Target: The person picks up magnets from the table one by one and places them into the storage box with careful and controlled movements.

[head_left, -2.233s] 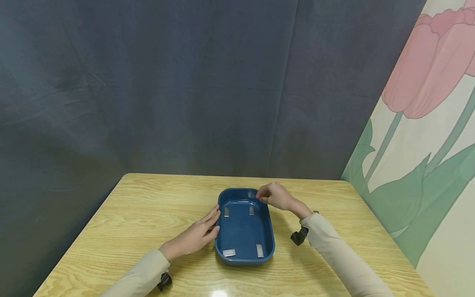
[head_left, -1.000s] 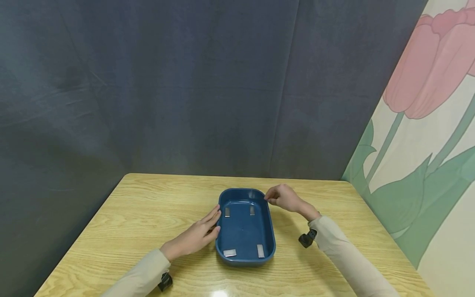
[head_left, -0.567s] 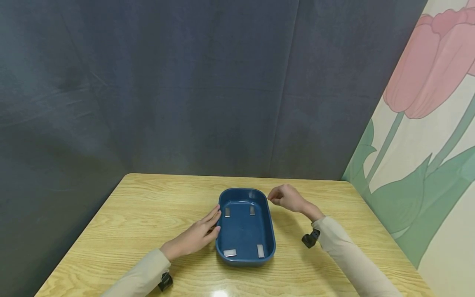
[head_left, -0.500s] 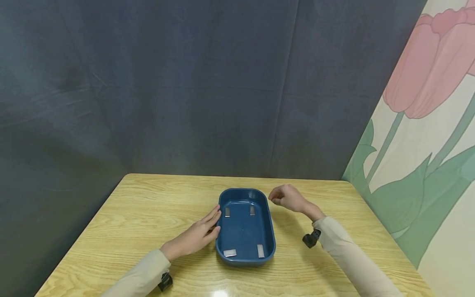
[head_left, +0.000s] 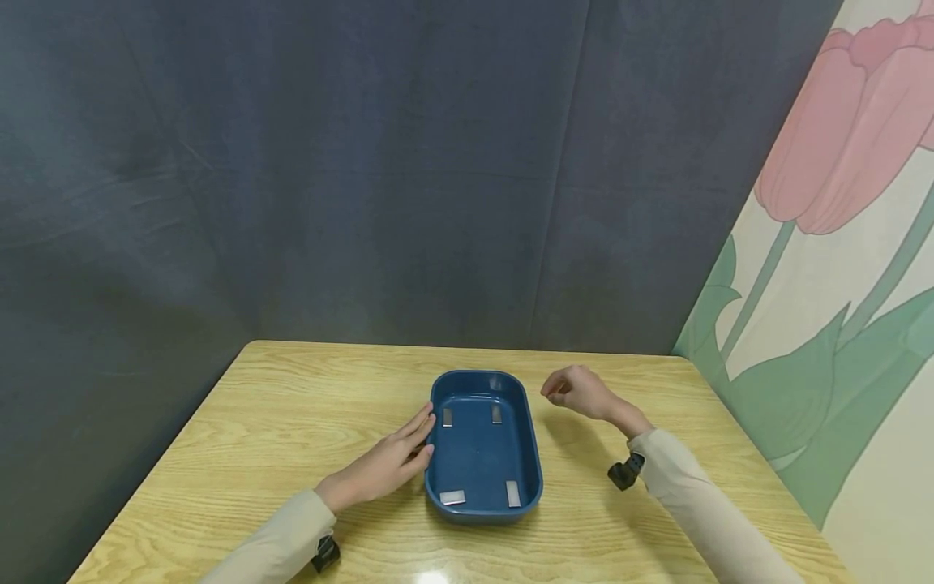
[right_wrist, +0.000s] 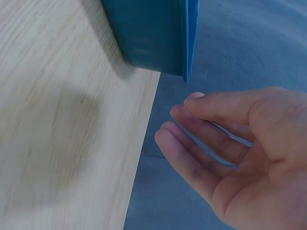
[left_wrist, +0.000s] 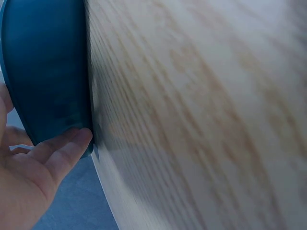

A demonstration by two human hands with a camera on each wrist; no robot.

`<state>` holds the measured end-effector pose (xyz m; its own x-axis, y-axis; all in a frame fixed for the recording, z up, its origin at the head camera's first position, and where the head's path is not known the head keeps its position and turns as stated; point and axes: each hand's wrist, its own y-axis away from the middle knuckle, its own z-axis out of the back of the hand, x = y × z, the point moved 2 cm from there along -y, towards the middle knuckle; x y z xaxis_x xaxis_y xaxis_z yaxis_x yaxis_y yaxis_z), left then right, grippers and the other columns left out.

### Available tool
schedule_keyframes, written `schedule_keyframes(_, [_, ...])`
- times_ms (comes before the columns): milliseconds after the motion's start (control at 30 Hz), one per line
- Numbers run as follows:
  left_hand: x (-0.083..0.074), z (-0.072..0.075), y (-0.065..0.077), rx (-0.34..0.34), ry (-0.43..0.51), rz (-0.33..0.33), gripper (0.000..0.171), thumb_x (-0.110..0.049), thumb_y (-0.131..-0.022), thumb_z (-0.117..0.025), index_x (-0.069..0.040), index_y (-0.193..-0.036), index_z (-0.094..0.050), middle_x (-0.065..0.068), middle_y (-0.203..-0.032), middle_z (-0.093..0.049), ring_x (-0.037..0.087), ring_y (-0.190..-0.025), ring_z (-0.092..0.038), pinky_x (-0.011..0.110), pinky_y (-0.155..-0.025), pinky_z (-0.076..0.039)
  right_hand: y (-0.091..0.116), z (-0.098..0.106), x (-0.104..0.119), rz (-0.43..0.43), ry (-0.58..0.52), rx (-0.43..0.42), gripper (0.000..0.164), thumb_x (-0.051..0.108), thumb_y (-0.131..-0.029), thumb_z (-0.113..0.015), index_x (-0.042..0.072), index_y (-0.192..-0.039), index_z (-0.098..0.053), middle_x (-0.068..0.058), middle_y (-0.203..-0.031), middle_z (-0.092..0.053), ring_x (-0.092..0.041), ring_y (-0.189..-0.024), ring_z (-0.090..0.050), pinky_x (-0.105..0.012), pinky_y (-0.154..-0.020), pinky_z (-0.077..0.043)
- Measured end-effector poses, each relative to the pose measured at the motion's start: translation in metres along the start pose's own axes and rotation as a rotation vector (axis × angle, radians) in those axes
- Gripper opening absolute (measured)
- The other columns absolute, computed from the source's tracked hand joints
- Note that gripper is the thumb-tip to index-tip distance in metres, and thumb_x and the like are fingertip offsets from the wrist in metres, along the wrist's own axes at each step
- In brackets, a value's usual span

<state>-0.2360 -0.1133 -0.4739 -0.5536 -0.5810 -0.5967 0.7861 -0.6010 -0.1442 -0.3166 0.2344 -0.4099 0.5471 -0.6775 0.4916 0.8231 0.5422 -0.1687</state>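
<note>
A deep blue rectangular tray [head_left: 477, 458] with rounded corners stands on the wooden table. Flat silvery rectangular pieces lie in its corners: two dark-looking ones at the far end, one of them this far-left piece [head_left: 447, 418], and two brighter ones at the near end, such as the near-right piece [head_left: 513, 494]. My left hand [head_left: 387, 462] rests its extended fingers against the tray's left side; the left wrist view shows fingertips [left_wrist: 82, 136] on the outer wall. Beyond the far right corner, my right hand [head_left: 581, 392] hovers apart from the tray, fingers loosely bent and holding nothing.
The wood-grain table [head_left: 306, 405] stretches to both sides of the tray. A dark curtain [head_left: 401, 203] hangs behind its far edge, and a wall painted with a pink tulip [head_left: 824, 138] stands at the right. Black wrist cameras hang under both sleeves.
My right hand has drawn away from the tray's far right rim, moving rightward over the table. The left hand, the tray and the pieces in it stay where they were.
</note>
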Motion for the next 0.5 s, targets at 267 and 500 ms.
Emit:
schedule_keyframes(267, [-0.001,0.0,0.0,0.001,-0.003,0.0,0.057,-0.029,-0.109,-0.042,0.001,-0.155,-0.025,0.008,-0.165,-0.006,0.025,-0.146,-0.021,0.043,-0.11,-0.035,0.012,0.003,-0.01,-0.025,-0.005,0.024,0.008,-0.003,-0.088,-0.068,0.001,-0.092,-0.074,-0.007,-0.087,-0.071,-0.018,-0.074,-0.066,-0.034,-0.065,-0.055])
schedule_keyframes(500, [-0.001,0.0,0.0,0.001,0.001,-0.002,0.058,-0.029,-0.109,-0.042,0.001,-0.155,-0.025,0.008,-0.165,-0.006,0.025,-0.146,-0.021,0.043,-0.11,-0.035,0.019,0.003,-0.015,-0.049,-0.004,0.026,0.006,-0.002,-0.089,-0.069,-0.001,-0.092,-0.074,-0.007,-0.087,-0.071,-0.018,-0.074,-0.065,-0.032,-0.065,-0.054])
